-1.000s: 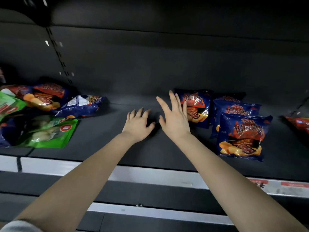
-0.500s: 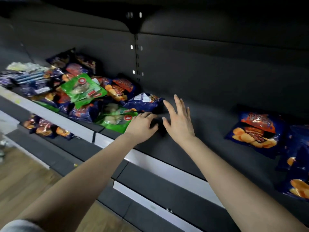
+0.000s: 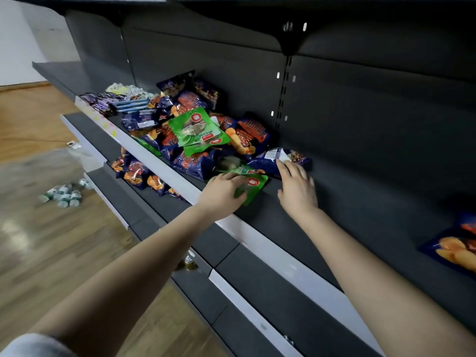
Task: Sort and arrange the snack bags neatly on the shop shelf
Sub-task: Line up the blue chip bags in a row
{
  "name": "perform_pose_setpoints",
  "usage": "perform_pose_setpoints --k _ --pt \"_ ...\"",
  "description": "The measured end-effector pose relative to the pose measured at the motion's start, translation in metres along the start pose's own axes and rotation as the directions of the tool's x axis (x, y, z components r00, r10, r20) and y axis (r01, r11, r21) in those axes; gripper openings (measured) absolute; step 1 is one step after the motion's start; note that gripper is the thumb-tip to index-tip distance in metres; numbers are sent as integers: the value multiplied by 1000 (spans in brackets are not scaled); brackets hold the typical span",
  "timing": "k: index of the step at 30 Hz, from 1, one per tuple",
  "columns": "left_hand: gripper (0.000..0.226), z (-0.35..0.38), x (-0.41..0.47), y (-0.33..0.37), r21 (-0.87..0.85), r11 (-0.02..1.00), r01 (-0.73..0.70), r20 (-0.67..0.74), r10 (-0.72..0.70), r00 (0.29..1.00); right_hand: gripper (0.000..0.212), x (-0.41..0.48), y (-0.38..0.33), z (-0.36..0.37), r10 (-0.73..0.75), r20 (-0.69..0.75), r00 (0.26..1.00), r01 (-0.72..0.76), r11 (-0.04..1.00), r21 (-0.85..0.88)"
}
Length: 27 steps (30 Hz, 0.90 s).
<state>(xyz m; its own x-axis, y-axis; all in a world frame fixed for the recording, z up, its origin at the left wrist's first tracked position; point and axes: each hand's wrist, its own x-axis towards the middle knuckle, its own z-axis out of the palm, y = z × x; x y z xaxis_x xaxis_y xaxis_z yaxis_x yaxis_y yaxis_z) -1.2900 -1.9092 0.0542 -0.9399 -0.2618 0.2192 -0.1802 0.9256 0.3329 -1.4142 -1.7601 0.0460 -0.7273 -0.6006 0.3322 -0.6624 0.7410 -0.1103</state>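
A green snack bag (image 3: 253, 185) lies at the near right end of a loose pile of blue and green snack bags (image 3: 239, 140) on the dark shelf (image 3: 360, 202). My left hand (image 3: 222, 193) grips this green bag, fingers over its top and thumb at its front edge. Just to the right, the fingertips of my right hand (image 3: 297, 188) touch a blue bag with a white label (image 3: 273, 157). Another green bag (image 3: 198, 128) sits on top of the pile. One blue chip bag (image 3: 453, 249) lies apart at the far right.
The shelf's white price strip (image 3: 257, 243) runs along its front edge. Dark wrapped bars (image 3: 103, 103) lie at the pile's far left end. More blue bags (image 3: 136, 173) sit on the lower shelf. Small packets (image 3: 64, 195) are scattered on the wooden floor.
The view swung left toward the pile. Both hands moved left along the shelf; my left hand came down on the green bag and my right hand reached the white-labelled blue bag.
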Motion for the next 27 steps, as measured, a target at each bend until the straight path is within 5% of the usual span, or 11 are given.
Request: perform_pose_setpoints --k 14,19,23,27 --pt "34 5 -6 3 -21 1000 -13 -16 13 1000 37 -6 7 2 93 102 990 -95 995 15" --pt "37 9 -6 6 -22 1000 -13 -14 13 1000 32 -12 13 -2 86 -33 996 -87 996 -26" --pt "37 12 -6 5 -19 1000 -11 -12 10 1000 46 -9 15 -3 21 -152 988 -25 1000 -19" --pt "37 12 -5 3 -24 1000 -5 -21 4 1000 73 5 15 0 19 -33 999 -19 1000 -4"
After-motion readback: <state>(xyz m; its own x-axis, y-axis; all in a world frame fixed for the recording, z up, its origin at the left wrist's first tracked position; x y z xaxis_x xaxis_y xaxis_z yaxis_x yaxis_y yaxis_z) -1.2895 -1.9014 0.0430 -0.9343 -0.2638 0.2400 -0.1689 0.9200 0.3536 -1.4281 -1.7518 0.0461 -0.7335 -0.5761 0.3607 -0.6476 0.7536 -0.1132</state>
